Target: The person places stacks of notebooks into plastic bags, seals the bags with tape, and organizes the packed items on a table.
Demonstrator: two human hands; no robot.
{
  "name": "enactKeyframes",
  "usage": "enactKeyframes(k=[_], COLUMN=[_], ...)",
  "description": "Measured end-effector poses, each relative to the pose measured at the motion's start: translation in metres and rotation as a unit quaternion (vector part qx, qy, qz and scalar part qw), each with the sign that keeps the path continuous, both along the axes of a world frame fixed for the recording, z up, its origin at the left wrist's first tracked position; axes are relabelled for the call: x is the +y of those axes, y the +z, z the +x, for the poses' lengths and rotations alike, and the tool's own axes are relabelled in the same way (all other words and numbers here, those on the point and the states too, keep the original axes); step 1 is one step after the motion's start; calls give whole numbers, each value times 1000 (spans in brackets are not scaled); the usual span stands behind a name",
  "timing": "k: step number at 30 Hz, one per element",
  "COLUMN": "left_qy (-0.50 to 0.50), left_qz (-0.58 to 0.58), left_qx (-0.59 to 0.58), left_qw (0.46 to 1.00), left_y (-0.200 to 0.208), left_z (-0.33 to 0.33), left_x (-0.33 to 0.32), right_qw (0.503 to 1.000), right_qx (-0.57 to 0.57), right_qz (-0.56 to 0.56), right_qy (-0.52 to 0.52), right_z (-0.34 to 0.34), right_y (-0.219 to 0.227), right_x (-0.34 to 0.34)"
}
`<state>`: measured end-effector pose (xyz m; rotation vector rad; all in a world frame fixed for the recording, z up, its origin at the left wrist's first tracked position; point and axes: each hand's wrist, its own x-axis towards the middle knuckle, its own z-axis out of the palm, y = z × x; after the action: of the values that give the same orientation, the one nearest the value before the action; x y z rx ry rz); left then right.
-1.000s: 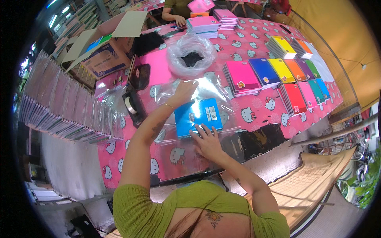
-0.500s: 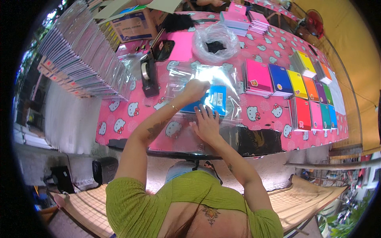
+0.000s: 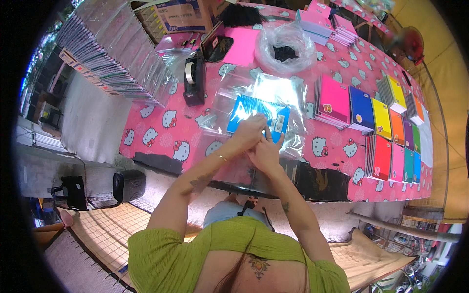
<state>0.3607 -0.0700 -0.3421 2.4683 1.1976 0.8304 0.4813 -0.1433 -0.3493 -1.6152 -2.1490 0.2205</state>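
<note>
Blue notebook [image 3: 241, 113] near the tabletop's [image 3: 333, 134] front edge

Lay among clear plastic [image 3: 276, 88], left of centre. Looked light, bendable, likely slippery; best gripped by side edges. Partly covered by the left hand [image 3: 250, 131], curled with unclear hold, and right hand [image 3: 266, 154], loosely spread. Drew together from farther apart earlier.

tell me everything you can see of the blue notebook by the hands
The blue notebook lies flat, glossy with glare, its cover bearing a pale label toward the right. Coil binding seems to line its far edge. Clear plastic spreads around it on the pink table. The left hand and right hand meet over its near half.
</note>
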Motion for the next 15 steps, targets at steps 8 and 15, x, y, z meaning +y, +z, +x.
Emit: enactKeyframes(k=[8,15], left_qy=[-13,12], left_qz=[-46,24], left_qx=[48,49], left_qw=[998,998], left_y=[2,-20], left_z=[-3,-4], left_x=[-4,3], right_qw=[974,974], right_qx=[190,-176], right_qz=[-61,-143], right_qy=[103,4], right_z=[-10,107], right_y=[87,58], right_x=[115,109])
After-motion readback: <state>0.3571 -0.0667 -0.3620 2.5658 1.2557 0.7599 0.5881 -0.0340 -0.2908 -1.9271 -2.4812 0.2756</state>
